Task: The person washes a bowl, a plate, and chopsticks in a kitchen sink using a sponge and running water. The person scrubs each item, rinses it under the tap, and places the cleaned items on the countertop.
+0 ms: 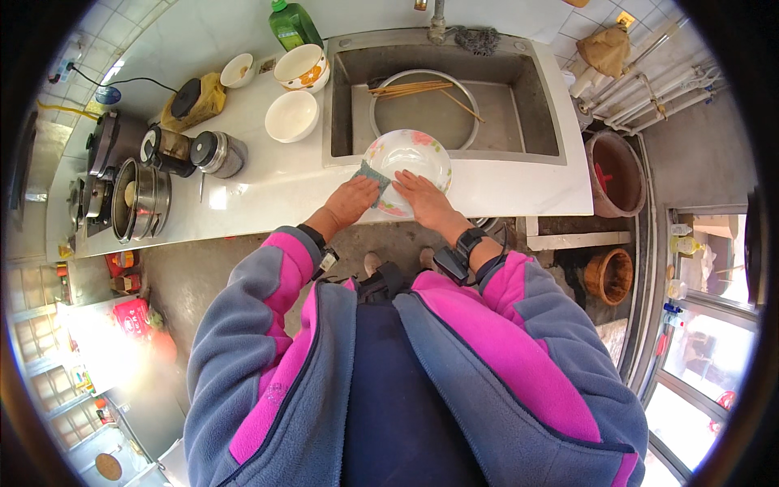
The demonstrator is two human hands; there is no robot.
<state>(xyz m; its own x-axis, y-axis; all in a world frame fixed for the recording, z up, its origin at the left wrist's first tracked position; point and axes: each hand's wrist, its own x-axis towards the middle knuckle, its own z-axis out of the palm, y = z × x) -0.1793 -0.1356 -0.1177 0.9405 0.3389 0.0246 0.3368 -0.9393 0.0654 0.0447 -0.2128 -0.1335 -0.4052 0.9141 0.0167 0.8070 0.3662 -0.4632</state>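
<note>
1. while the left hand (355, 200) grasps a grey-green cloth (372, 180) at the left rim of a floral white dish (422, 152), the right hand (428, 200) lies on the dish's near side, fingers stretched over its inner surface; whether it also grips the rim from below, i cannot tell.
2. the dish sits at the front edge of the sink (545, 97), partly overlapping the basin and partly the white countertop (268, 180).
3. inside the sink is a round metal pan (438, 116), with wooden chopsticks (414, 87) lying across it.
4. left of the sink stand a plain white bowl (292, 116), a patterned bowl (301, 68) just behind it, and a small bowl (238, 71).
5. a green bottle (294, 26) is behind the bowls; a dark-lidded jar (223, 154) stands farther left.
</note>
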